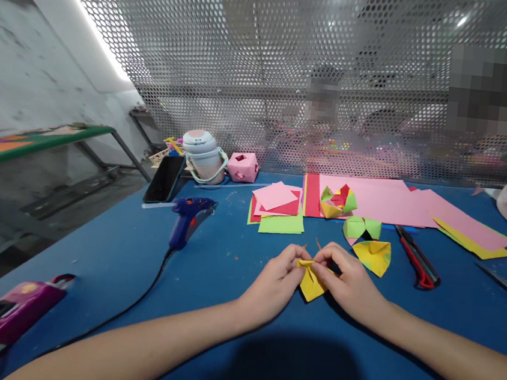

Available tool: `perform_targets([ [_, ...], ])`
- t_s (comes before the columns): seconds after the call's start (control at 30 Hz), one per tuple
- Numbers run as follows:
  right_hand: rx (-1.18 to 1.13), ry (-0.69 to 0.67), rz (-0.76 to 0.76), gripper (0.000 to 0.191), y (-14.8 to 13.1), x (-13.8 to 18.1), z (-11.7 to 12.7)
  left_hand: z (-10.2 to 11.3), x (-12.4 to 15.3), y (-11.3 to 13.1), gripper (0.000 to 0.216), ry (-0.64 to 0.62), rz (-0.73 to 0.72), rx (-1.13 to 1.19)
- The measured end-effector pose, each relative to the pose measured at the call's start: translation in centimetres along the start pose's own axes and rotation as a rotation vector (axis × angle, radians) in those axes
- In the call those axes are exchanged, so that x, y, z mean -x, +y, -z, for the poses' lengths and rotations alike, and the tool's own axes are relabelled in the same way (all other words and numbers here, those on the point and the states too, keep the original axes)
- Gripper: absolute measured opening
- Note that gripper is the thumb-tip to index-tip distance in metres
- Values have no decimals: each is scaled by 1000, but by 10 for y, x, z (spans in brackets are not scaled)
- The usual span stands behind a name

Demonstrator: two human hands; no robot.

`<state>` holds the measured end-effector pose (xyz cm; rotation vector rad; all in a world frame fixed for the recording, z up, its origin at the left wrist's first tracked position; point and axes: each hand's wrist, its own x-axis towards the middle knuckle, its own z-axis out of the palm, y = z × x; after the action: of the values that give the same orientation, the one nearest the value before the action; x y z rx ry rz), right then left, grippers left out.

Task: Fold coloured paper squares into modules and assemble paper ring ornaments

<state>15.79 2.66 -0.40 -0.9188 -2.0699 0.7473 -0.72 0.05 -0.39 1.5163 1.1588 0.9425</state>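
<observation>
Between my two hands is a folded yellow paper piece (312,287), low over the blue table, its lower point facing me. My left hand (278,277) pinches its left upper edge between thumb and fingers. On the other side my right hand (353,279) grips the right upper part, fingertips almost meeting the left ones. Just right of my right hand lies another folded yellow paper piece (372,257). Behind that sits a light green folded piece (362,228), and farther back a multicoloured folded paper piece (338,202) in red, green and yellow.
A blue glue gun (186,216) with its cord lies left. Square paper sheets (279,208), larger pink sheets (370,199) and a red-handled cutter (418,262) lie around. A phone (164,179), lidded cup (205,155) and pink paper cube (243,166) stand back left; a perforated metal screen (266,64) rises behind.
</observation>
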Motion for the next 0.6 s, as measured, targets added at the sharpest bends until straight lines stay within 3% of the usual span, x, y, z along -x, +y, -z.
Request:
perform_targets([
  [0.1,-4,2,12,11,1,1,-1,-1,0,2,10,-24,9,50],
  [0.3,5,21,7,10,2,1,-1,0,2,2,19,68,-40,-165],
  [0.6,-14,80,-28,15,3,0,3,0,1,1,21,113,-8,-101],
])
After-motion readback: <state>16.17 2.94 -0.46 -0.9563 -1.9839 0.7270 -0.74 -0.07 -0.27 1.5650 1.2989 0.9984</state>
